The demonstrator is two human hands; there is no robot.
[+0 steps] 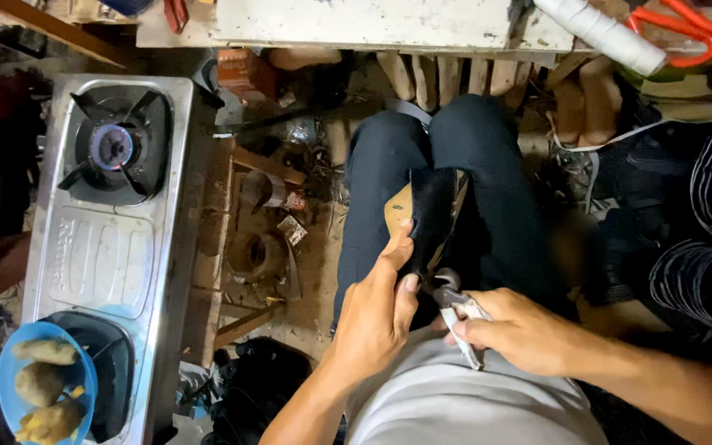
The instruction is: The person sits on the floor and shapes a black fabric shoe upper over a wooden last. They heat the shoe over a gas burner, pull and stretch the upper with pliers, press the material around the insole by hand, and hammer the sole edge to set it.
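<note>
- My left hand [377, 309] has its grip pinched on a black leather piece [432, 216], held upright over my lap.
- My right hand [521, 330] is clenched around pliers [448, 290], just beside the leather.
- A gas stove [109, 239] sits left, burner lit.

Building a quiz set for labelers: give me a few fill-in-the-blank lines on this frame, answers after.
1. The left hand holds a piece of ____ material over the lap.
2. The right hand grips a metal tool with a ____ wrapped handle.
3. The far burner of the stove is ____.
4. The blue plate sits on the stove's ____ burner.

Missing words: black; white; lit; near
</note>
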